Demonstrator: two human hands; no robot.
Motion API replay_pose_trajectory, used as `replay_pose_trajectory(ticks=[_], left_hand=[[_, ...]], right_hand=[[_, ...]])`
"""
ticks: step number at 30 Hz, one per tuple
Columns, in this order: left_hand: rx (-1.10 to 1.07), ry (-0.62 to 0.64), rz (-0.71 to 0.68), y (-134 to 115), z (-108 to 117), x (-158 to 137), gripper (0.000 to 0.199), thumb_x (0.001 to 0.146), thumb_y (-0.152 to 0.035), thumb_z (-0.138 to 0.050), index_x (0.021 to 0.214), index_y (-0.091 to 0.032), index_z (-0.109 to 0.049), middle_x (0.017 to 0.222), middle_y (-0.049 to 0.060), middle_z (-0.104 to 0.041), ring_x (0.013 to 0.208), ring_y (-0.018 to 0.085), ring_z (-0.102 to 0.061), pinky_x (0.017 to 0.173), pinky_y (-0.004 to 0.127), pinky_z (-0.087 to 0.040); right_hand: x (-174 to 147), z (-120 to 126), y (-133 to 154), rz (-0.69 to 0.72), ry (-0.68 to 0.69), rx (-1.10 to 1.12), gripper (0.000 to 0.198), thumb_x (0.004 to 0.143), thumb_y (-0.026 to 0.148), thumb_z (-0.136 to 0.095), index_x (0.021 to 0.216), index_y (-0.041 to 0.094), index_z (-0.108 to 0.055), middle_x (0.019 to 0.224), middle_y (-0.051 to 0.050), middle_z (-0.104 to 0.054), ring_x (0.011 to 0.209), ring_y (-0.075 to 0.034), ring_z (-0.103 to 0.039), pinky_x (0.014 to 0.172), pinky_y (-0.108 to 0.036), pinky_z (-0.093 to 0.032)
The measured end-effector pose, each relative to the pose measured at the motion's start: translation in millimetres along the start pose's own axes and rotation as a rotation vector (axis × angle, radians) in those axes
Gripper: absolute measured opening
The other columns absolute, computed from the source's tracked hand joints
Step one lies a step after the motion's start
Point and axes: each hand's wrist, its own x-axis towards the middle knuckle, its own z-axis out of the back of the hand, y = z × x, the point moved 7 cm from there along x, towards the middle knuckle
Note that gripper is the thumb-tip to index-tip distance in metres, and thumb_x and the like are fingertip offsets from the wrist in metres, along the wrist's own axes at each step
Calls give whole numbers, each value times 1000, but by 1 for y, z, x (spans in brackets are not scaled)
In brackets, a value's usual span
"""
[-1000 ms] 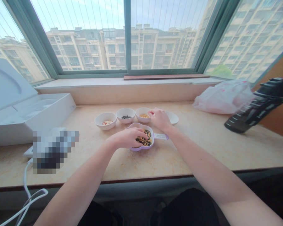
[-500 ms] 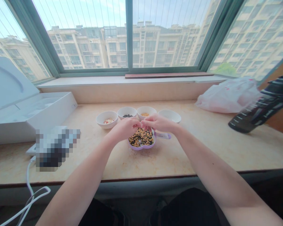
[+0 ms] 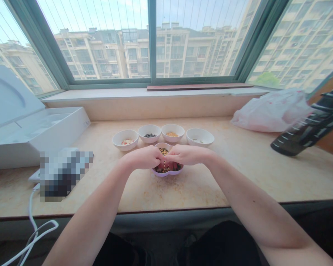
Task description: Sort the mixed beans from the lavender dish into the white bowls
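Observation:
My left hand (image 3: 148, 157) and my right hand (image 3: 183, 154) meet over a purple-rimmed bowl (image 3: 168, 173) of mixed yellow and black beans (image 3: 163, 151). Their thumbs are close together, and the fingers curl down among the beans, so the fingertips are partly hidden. Any bean between them is too small to make out. Behind stand white bowls in a row: a bowl (image 3: 117, 141) with white and red pieces, a bowl (image 3: 142, 132) of black beans, a bowl (image 3: 180, 132) of yellow beans, and a bowl (image 3: 209, 137) with a few small pale pieces.
At the left are an open white box (image 3: 58, 127), a blurred-out device (image 3: 63, 175) and a white cable (image 3: 33, 236). A plastic bag (image 3: 266, 112) and a dark bottle (image 3: 299, 131) stand at the right. The table's front edge (image 3: 172, 212) runs near me.
Both hands have lowered towards me into the bean bowl, from just above its far side. Small pale pieces now show in the right-hand white bowl, whose inside was partly hidden before.

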Motion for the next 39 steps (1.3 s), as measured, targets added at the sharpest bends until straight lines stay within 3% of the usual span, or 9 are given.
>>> replay_pose_trajectory(ticks=[5, 8, 11, 16, 20, 29, 34, 39], left_hand=[[73, -92, -12, 2, 9, 1, 37, 77, -9, -45, 85, -21, -79, 84, 1, -75, 69, 14, -61, 57, 24, -38], [50, -125, -20, 2, 14, 1, 30, 74, -9, -47, 77, -18, -75, 80, 2, -73, 69, 14, -61, 58, 24, -39], [-42, -54, -78, -3, 8, 0, 26, 72, -8, -45, 69, -17, -69, 80, 1, -72, 72, 14, -62, 59, 23, -41], [-72, 115, -156, -12, -10, -1, 26, 71, -6, -45, 70, -18, -68, 75, 0, -67, 69, 14, -58, 58, 24, -39], [-32, 107, -113, -9, -10, 0, 22, 72, -8, -47, 68, -19, -66, 65, -1, -58, 60, 13, -51, 54, 27, -35], [80, -124, -57, 0, 6, 2, 34, 77, -7, -46, 81, -20, -78, 83, 1, -74, 67, 14, -60, 58, 25, -38], [113, -427, -28, 4, 31, -3, 33, 82, -12, -45, 77, -19, -76, 82, 3, -75, 74, 17, -63, 69, 27, -45], [79, -663, 98, 14, 49, -10, 36, 86, -14, -42, 83, -20, -77, 91, 5, -78, 88, 21, -68, 82, 31, -50]], right_hand=[[3, 6, -4, -20, -71, 4, 41, 99, 36, -43, 84, 14, -74, 83, -8, -71, 68, -14, -59, 60, -26, -42], [2, 11, 0, 4, -118, 23, 43, 99, 39, -42, 84, 15, -74, 84, -7, -72, 68, -14, -59, 59, -25, -42], [0, 13, 3, 44, -132, 46, 49, 100, 44, -42, 75, 14, -71, 77, -7, -69, 65, -14, -56, 58, -25, -42], [2, -3, 3, 78, 36, 183, 51, 102, 44, -40, 70, 15, -67, 70, -6, -66, 64, -14, -56, 62, -26, -46], [3, -7, -2, 32, 37, 194, 45, 101, 39, -42, 72, 16, -68, 72, -5, -67, 64, -14, -56, 60, -26, -46], [4, 11, -3, -20, -172, 106, 48, 99, 40, -39, 77, 15, -74, 82, -10, -73, 73, -19, -64, 64, -28, -49], [0, 27, 4, 20, -335, -80, 45, 101, 34, -35, 87, 16, -74, 89, -9, -73, 81, -20, -62, 70, -29, -45], [7, 15, 9, 105, -275, -215, 32, 96, 23, -43, 89, 18, -74, 99, -9, -74, 86, -22, -62, 76, -31, -43]])
